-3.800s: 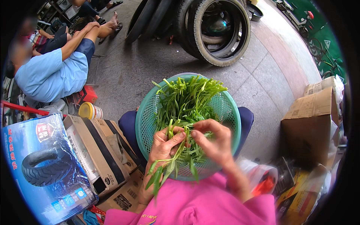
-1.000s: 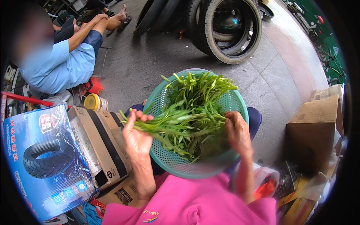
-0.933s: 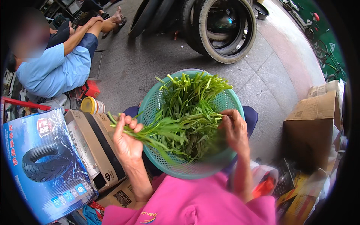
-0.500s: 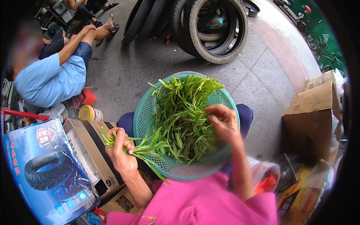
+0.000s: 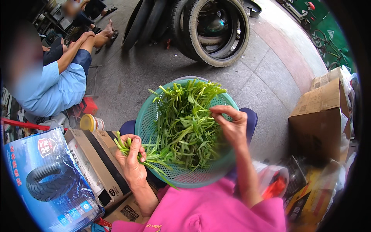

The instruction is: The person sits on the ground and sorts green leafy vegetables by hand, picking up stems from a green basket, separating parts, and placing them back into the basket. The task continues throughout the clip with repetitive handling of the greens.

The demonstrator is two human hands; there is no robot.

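Observation:
A round green plastic basket [image 5: 143, 116] rests on my lap, heaped with long leafy green vegetable stems [image 5: 187, 123], probably water spinach. The cut ends point to the far side of the heap. My left hand [image 5: 132, 156] is closed round a small bunch of the same greens [image 5: 158, 159] at the basket's left edge; their leaves hang over the rim. Above the right side of the heap, my right hand [image 5: 232, 123] pinches a thin green stem [image 5: 204, 111] between thumb and fingertips.
Cardboard boxes [image 5: 96, 154] and a blue tyre box [image 5: 50, 181] stand close on my left. At right are an open carton [image 5: 319, 120] and plastic bags [image 5: 272, 179]. Tyres [image 5: 218, 34] stand ahead. A seated person in light blue [image 5: 58, 87] is at far left.
My left hand, with its bunch, has moved slightly right and down. My right hand stays pinched over the heap, and a stem there has lifted. The whole view has shifted a little.

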